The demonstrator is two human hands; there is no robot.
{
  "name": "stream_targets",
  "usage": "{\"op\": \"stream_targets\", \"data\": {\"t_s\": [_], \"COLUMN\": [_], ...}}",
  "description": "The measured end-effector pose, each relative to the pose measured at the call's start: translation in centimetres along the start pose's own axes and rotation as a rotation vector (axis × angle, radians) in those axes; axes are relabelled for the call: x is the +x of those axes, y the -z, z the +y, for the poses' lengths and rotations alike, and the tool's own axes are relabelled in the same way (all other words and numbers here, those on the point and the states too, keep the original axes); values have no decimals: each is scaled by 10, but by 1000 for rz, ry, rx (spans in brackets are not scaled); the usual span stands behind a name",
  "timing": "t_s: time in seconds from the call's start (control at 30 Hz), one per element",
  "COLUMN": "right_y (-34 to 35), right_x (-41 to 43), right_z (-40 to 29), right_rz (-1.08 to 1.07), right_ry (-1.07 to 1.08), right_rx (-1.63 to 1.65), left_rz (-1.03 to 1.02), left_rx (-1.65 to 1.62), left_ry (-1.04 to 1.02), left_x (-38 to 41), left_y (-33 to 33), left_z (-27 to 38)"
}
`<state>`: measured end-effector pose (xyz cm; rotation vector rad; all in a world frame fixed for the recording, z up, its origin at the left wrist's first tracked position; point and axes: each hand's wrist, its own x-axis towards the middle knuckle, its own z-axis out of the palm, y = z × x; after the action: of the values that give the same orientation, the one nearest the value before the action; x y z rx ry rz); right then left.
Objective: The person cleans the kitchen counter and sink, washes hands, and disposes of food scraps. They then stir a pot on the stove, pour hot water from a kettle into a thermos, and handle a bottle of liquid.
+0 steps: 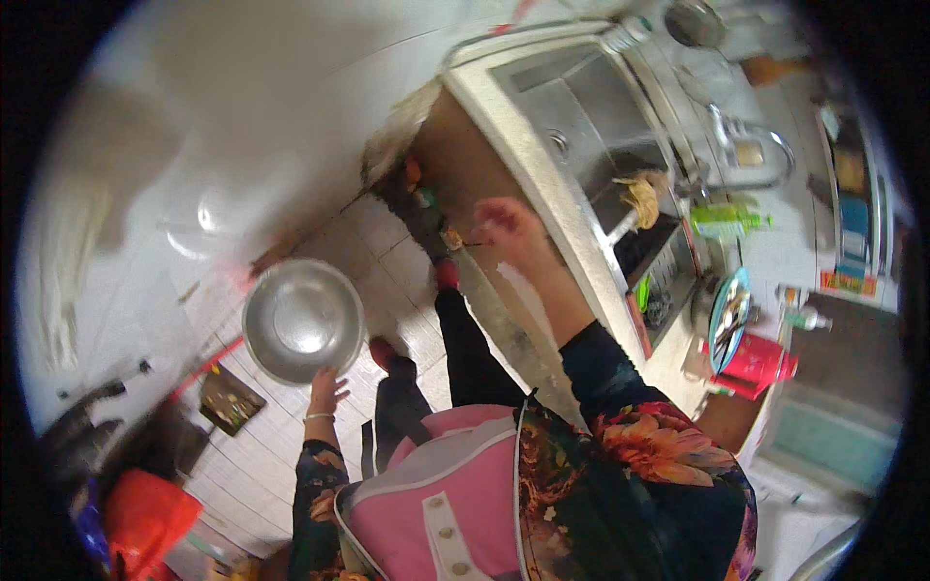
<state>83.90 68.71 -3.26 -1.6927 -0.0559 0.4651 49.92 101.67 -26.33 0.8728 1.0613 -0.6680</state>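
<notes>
My left hand [327,391] is at the near rim of a round stainless steel basin [303,321], its thumb hidden at the rim and the other fingers spread below it. The basin shows a bare metal inside and hangs over the tiled floor at the left. My right hand [505,226] is blurred, with bent fingers, in front of the sink cabinet. A thin dark thing shows beside its fingertips; whether the hand holds it cannot be told.
A double-bowl sink [581,109] with a curved faucet [781,156] fills the upper right. On the counter stand a green bottle [726,220] and a blue-rimmed plate [729,319]. A dustpan [231,399] with scraps and a red plastic bag [149,519] lie lower left.
</notes>
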Motion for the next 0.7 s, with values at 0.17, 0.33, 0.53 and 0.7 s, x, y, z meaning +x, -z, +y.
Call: {"op": "stream_targets", "data": {"t_s": [0.17,0.33,0.53,0.7], "right_y": [170,295,368,375], "right_x": [20,69,127,131], "right_z": [-41,-57,-64,-90], "right_rz": [483,555,398,173], "right_ry": [57,96,71,-44], "right_rx": [568,873,1148,832], "left_rz": [-414,-783,-1149,-1055], "left_rx": [-5,110,229,273], "left_ry": [22,-78,-257,-261], "left_x": [-55,-115,-138,-96], "left_y": [-89,-244,-439,-586], "left_z": [102,200,281,311]}}
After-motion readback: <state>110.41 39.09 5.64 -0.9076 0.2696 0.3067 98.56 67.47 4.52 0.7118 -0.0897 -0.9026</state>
